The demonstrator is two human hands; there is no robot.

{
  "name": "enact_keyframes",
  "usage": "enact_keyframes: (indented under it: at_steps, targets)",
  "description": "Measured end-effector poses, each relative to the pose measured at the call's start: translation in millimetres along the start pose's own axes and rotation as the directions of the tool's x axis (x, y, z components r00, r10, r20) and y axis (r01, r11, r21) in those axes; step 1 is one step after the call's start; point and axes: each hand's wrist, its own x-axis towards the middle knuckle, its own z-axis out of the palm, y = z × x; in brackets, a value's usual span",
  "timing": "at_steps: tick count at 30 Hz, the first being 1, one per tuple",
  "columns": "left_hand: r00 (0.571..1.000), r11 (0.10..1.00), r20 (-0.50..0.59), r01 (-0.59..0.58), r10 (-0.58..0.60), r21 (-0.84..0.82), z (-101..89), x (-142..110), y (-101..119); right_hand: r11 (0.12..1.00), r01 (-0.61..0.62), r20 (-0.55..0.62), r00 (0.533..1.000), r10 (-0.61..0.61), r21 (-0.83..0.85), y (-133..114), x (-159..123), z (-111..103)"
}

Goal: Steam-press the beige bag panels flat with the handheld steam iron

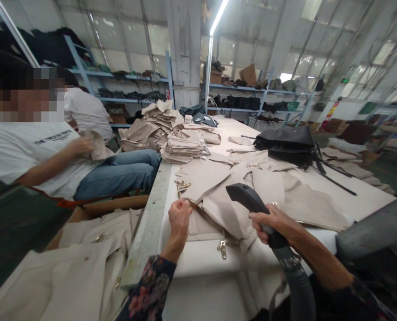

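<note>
My left hand [179,219] is closed at the left edge of a beige bag [221,211], its fingertips pinching the material near a corner. Gold-coloured hardware [184,186] lies just beyond those fingers, and a gold clasp [222,249] hangs at the near side of the bag. My right hand [272,225] is wrapped round a black hose nozzle [247,196], whose flat mouth points left above the bag. From the nozzle, a thick ribbed hose [299,285] runs down past my right forearm.
More beige bags and a stacked pile of pieces [181,149] cover the table. A black bag [285,145] with straps lies at the right. A person in a white shirt [51,147] sits at the left, near a carton [108,205] of beige bags. A grey pipe [372,227] stands close right.
</note>
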Motion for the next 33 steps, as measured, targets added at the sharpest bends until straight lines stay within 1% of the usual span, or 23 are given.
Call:
enact_keyframes:
  at_steps: [1, 3, 5, 6, 7, 9, 11, 13, 15, 16, 18, 22, 25, 27, 29, 31, 33]
  targets:
    - [0.997, 0.995, 0.013, 0.076, -0.076, -0.059, 1.0, -3.0, 1.9, 1.0, 0.004, 0.001, 1.0, -0.004, 0.002, 3.7, -6.3, 0.3]
    - [0.971, 0.963, 0.063, 0.239, -0.232, -0.127, 8.2, -5.0, 5.8, 1.0, 0.015, 0.006, 1.0, -0.015, 0.018, 9.4, -15.2, 3.2]
    - [0.923, 0.918, 0.111, 0.381, -0.369, -0.113, 21.1, -1.8, 9.1, 0.999, 0.022, 0.014, 1.0, -0.023, 0.031, 12.6, -21.8, 7.0]
    - [0.906, 0.903, 0.115, 0.419, -0.408, -0.096, 28.7, 1.0, 10.4, 0.999, 0.03, 0.018, 0.999, -0.03, 0.028, 13.6, -25.1, 8.5]
    - [0.898, 0.897, 0.113, 0.434, -0.424, -0.083, 36.2, 3.9, 11.5, 0.999, 0.038, 0.021, 0.999, -0.039, 0.019, 14.3, -28.8, 9.2]
    - [0.9, 0.9, 0.111, 0.43, -0.421, -0.074, 48.6, 7.8, 13.5, 0.999, 0.046, 0.026, 0.999, -0.046, -0.007, 15.8, -37.3, 8.5]
    - [0.901, 0.903, 0.126, 0.425, -0.414, -0.069, 54.5, 8.1, 16.0, 0.999, 0.049, 0.03, 0.998, -0.049, -0.021, 18.2, -47.4, 5.6]
    - [0.892, 0.896, 0.141, 0.441, -0.43, -0.059, 53.3, 5.4, 18.8, 0.999, 0.039, 0.025, 0.999, -0.039, -0.013, 21.5, -57.9, 2.9]
    - [0.879, 0.888, 0.165, 0.459, -0.448, -0.038, 48.4, 1.8, 21.1, 1.0, 0.022, 0.014, 1.0, -0.022, -0.014, 25.2, -67.5, 2.4]
    - [0.88, 0.892, 0.175, 0.452, -0.443, -0.015, 46.0, 0.1, 21.8, 1.0, 0.013, 0.009, 1.0, -0.013, -0.016, 26.8, -71.7, 3.2]
    - [0.9, 0.917, 0.18, 0.397, -0.396, 0.035, 43.1, -3.3, 22.3, 1.0, 0.007, 0.003, 1.0, -0.007, -0.013, 29.1, -78.9, 6.6]
    - [0.968, 0.98, 0.152, 0.192, -0.199, 0.056, 45.9, -11.0, 24.6, 1.0, 0.017, 0.032, 0.999, -0.017, 0.001, 30.6, -89.3, 14.1]
    - [0.987, 0.997, 0.156, 0.031, -0.041, 0.068, 48.7, -17.2, 32.8, 0.998, 0.056, 0.039, 0.998, -0.057, 0.024, 30.4, -94.7, 15.8]
    - [0.985, 0.994, 0.164, -0.073, 0.059, 0.08, 48.5, -19.2, 41.0, 0.997, 0.076, 0.034, 0.996, -0.077, 0.033, 29.4, -98.1, 15.9]
    - [0.973, 0.981, 0.175, -0.171, 0.154, 0.091, 46.7, -19.0, 49.9, 0.995, 0.093, 0.038, 0.995, -0.094, 0.029, 27.1, -101.6, 16.5]
    - [0.956, 0.964, 0.193, -0.245, 0.223, 0.101, 44.1, -18.0, 57.8, 0.993, 0.12, 0.048, 0.991, -0.121, 0.02, 22.6, -105.0, 18.8]
    - [0.928, 0.934, 0.225, -0.332, 0.298, 0.131, 42.0, -19.1, 63.3, 0.988, 0.154, 0.052, 0.987, -0.154, 0.004, 14.8, -107.6, 23.8]
